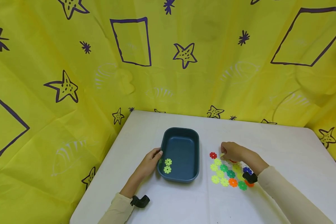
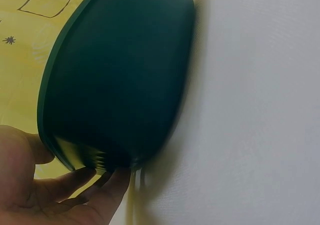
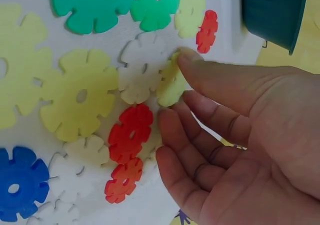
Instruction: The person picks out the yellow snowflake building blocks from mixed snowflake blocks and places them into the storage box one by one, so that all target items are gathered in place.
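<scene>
Yellow disc (image 3: 171, 82) is at the far side of the group, on the right half of the worktop (image 1: 184, 202). The right hand (image 1: 233, 151) pinches it at the edge, between thumb and fingers; whether it is already raised, I cannot tell. The left hand (image 1: 149, 161) grips the left wall of the box (image 1: 182, 152), with the thumb at the rim.

For doing this well, I think the pinch should stay on the edge of the disc, and the lift should go straight up. A white disc (image 3: 137, 72) lies right against it, and the notches may catch and drag this neighbour. The left hand should hold the box steady.

A red disc (image 3: 131, 134) lies close under the fingers, so they could push it. Another disc, small and red (image 1: 213, 155), lies between the right hand and the box. The wrist camera (image 1: 250, 178) hangs low by the blue disc (image 1: 247, 170) and could brush it. Two discs (image 1: 168, 165) lie inside the box, at its near left corner.
</scene>
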Demonstrator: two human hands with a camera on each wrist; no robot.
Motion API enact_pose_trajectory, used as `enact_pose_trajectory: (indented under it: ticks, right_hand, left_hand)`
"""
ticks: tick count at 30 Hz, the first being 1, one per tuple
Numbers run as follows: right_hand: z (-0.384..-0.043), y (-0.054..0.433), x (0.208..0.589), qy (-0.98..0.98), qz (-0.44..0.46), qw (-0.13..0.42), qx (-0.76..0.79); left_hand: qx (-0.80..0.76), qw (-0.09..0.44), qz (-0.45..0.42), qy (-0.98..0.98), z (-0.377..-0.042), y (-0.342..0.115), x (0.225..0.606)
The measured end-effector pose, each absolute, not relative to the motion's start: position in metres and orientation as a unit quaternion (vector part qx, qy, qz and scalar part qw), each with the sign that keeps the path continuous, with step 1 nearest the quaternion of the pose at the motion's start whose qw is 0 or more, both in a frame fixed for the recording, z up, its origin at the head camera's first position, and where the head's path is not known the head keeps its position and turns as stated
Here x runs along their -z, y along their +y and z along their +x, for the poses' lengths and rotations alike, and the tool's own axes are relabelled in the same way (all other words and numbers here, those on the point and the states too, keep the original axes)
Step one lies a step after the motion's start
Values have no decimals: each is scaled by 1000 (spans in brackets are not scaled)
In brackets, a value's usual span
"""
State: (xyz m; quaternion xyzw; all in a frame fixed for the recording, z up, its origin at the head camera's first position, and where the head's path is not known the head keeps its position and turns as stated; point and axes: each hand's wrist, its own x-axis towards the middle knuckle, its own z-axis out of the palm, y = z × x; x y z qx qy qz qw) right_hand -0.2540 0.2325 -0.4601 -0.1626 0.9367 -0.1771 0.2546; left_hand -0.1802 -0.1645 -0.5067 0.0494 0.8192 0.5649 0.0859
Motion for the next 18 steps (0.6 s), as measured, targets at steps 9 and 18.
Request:
enact_pose_trajectory:
  ticks: [9, 18]
  right_hand:
    - [-252, 230, 456, 941, -167, 249, 159]
    - [-251, 234, 457, 934, -172, 249, 188]
  left_hand:
    - [-571, 82, 49, 816, -179, -165, 506]
    - [-564, 83, 49, 820, -180, -165, 506]
